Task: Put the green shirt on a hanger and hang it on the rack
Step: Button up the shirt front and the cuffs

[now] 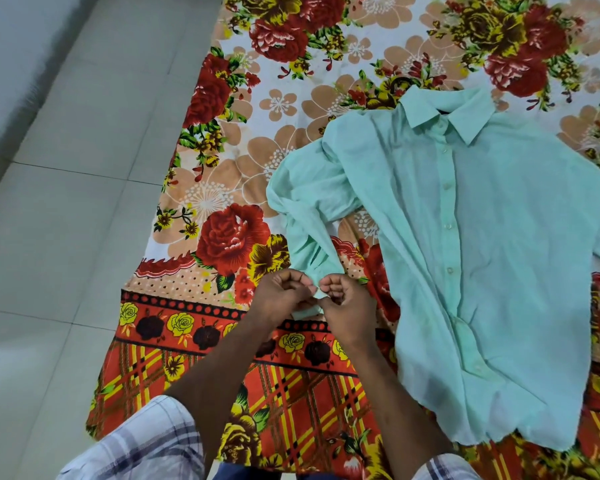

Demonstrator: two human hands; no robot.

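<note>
Both hands meet at the sleeve cuff (pixel 306 310) of the green shirt (pixel 482 244). The left hand (pixel 281 296) and the right hand (pixel 347 299) sit knuckle to knuckle, their fingers (pixel 293 280) curled in tight and pinching the cuff's pale edge between them. From the fingers the sleeve (pixel 309 209) runs away from the person, bunched and folded over, up to the shoulder. The shirt's body lies to the right of the fingers, front up and buttoned, with its collar (pixel 447 112) at the far end. A dark curved hook (pixel 399 82) pokes out just beyond the collar. Everything rests on a floral sheet (pixel 222 202). Left of the fingers, past the sheet's edge, is grey tiled floor (pixel 66 202).
</note>
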